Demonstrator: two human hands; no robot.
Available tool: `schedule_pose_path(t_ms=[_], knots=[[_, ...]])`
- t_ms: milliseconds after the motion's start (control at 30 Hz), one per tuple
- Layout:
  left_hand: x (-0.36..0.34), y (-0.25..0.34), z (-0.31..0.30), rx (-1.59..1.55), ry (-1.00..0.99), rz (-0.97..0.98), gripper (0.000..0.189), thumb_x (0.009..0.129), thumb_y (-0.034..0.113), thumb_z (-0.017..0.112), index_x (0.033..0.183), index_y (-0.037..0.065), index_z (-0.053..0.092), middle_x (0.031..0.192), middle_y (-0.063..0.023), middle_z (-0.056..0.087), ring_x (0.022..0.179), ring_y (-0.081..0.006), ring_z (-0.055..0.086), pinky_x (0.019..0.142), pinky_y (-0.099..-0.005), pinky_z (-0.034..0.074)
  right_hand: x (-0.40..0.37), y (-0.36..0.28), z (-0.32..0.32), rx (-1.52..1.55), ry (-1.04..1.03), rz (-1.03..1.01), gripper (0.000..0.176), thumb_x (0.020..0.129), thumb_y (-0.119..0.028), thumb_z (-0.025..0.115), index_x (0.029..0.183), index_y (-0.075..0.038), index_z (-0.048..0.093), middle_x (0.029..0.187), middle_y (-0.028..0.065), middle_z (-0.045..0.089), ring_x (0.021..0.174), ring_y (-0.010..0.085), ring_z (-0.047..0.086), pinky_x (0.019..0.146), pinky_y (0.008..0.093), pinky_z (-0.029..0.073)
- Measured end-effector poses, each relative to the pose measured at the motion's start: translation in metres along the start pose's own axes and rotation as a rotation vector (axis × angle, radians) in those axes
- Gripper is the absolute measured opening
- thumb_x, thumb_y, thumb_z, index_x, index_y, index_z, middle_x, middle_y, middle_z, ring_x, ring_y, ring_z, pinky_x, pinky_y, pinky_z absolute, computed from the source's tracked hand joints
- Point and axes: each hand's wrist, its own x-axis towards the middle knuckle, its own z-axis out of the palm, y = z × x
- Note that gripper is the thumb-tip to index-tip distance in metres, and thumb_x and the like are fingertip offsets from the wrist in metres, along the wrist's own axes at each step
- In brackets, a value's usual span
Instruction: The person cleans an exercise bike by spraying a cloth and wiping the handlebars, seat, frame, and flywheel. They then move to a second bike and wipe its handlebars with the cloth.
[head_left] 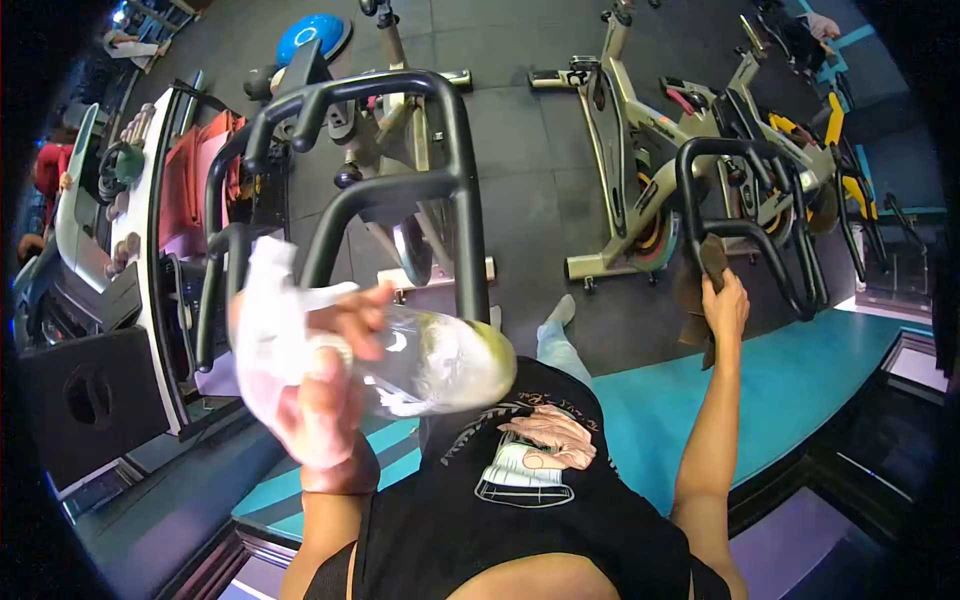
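Observation:
A clear spray bottle (435,362) with a white spray head lies tilted sideways in front of my chest. My left hand (320,390) is wrapped round its neck and trigger, partly blurred. Black handlebars (465,230) of an exercise bike rise just behind the bottle. On the right, my right hand (727,305) grips a dark brown cloth (692,300), which hangs down beside the handlebars (688,190) of another bike. Whether the cloth touches those handlebars I cannot tell.
Several exercise bikes stand ahead and to the right, one with a pale frame (640,120). A blue balance dome (312,38) sits at the back left. At the left is a rack (152,200) with dumbbells. Teal flooring (650,410) runs beneath me.

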Motion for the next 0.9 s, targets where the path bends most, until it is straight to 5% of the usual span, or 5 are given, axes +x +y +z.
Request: schedule_pose_path(t_ms=[167,400,533,667,900], knots=[[0.018,-0.017,0.020,0.466,0.044,0.146,0.038,0.082,0.015,0.071,0.110,-0.005,0.055,0.101,-0.0117,0.056,0.093,-0.0221,0.057,0.086,-0.0302,0.044,0.000,0.001,0.000,-0.022,0.004,0.007,0.035,0.085,-0.029,0.064,0.106,-0.001,0.062,0.104,0.0205,0.063,0.095,0.0422,0.060,0.082,0.0501,0.046],[0.056,-0.114,0.043,1.126,0.082,0.451,0.027,0.082,0.016,0.073,0.100,-0.003,0.065,0.089,-0.0143,0.056,0.080,-0.0269,0.055,0.072,-0.0370,0.045,0.010,0.006,0.002,0.071,-0.097,0.121,0.049,0.083,-0.033,0.063,0.115,0.003,0.061,0.114,0.0233,0.062,0.104,0.0414,0.059,0.090,0.0478,0.046],[0.052,-0.144,0.037,1.126,0.151,0.285,0.037,0.076,0.014,0.077,0.112,0.007,0.068,0.084,-0.0115,0.055,0.076,-0.0270,0.054,0.067,-0.0375,0.045,0.017,0.020,0.015,0.145,-0.115,0.102,0.051,0.083,-0.033,0.062,0.114,0.007,0.061,0.115,0.0263,0.062,0.107,0.0422,0.058,0.093,0.0475,0.045],[0.052,-0.155,0.035,1.135,0.218,0.399,0.037,0.076,0.016,0.079,0.109,0.005,0.067,0.088,-0.0123,0.055,0.080,-0.0276,0.057,0.070,-0.0374,0.047,0.018,0.011,0.007,0.146,-0.140,0.059,0.048,0.083,-0.032,0.063,0.111,0.006,0.062,0.110,0.0259,0.063,0.103,0.0432,0.058,0.090,0.0478,0.046],[0.043,-0.162,0.022,1.025,0.188,0.282,0.039,0.078,0.022,0.079,0.105,-0.002,0.064,0.097,-0.0118,0.059,0.086,-0.0251,0.059,0.078,-0.0356,0.047,0.029,0.019,0.007,0.234,-0.214,0.017,0.044,0.081,-0.031,0.065,0.114,-0.002,0.064,0.110,0.0248,0.063,0.102,0.0420,0.059,0.090,0.0470,0.046]])
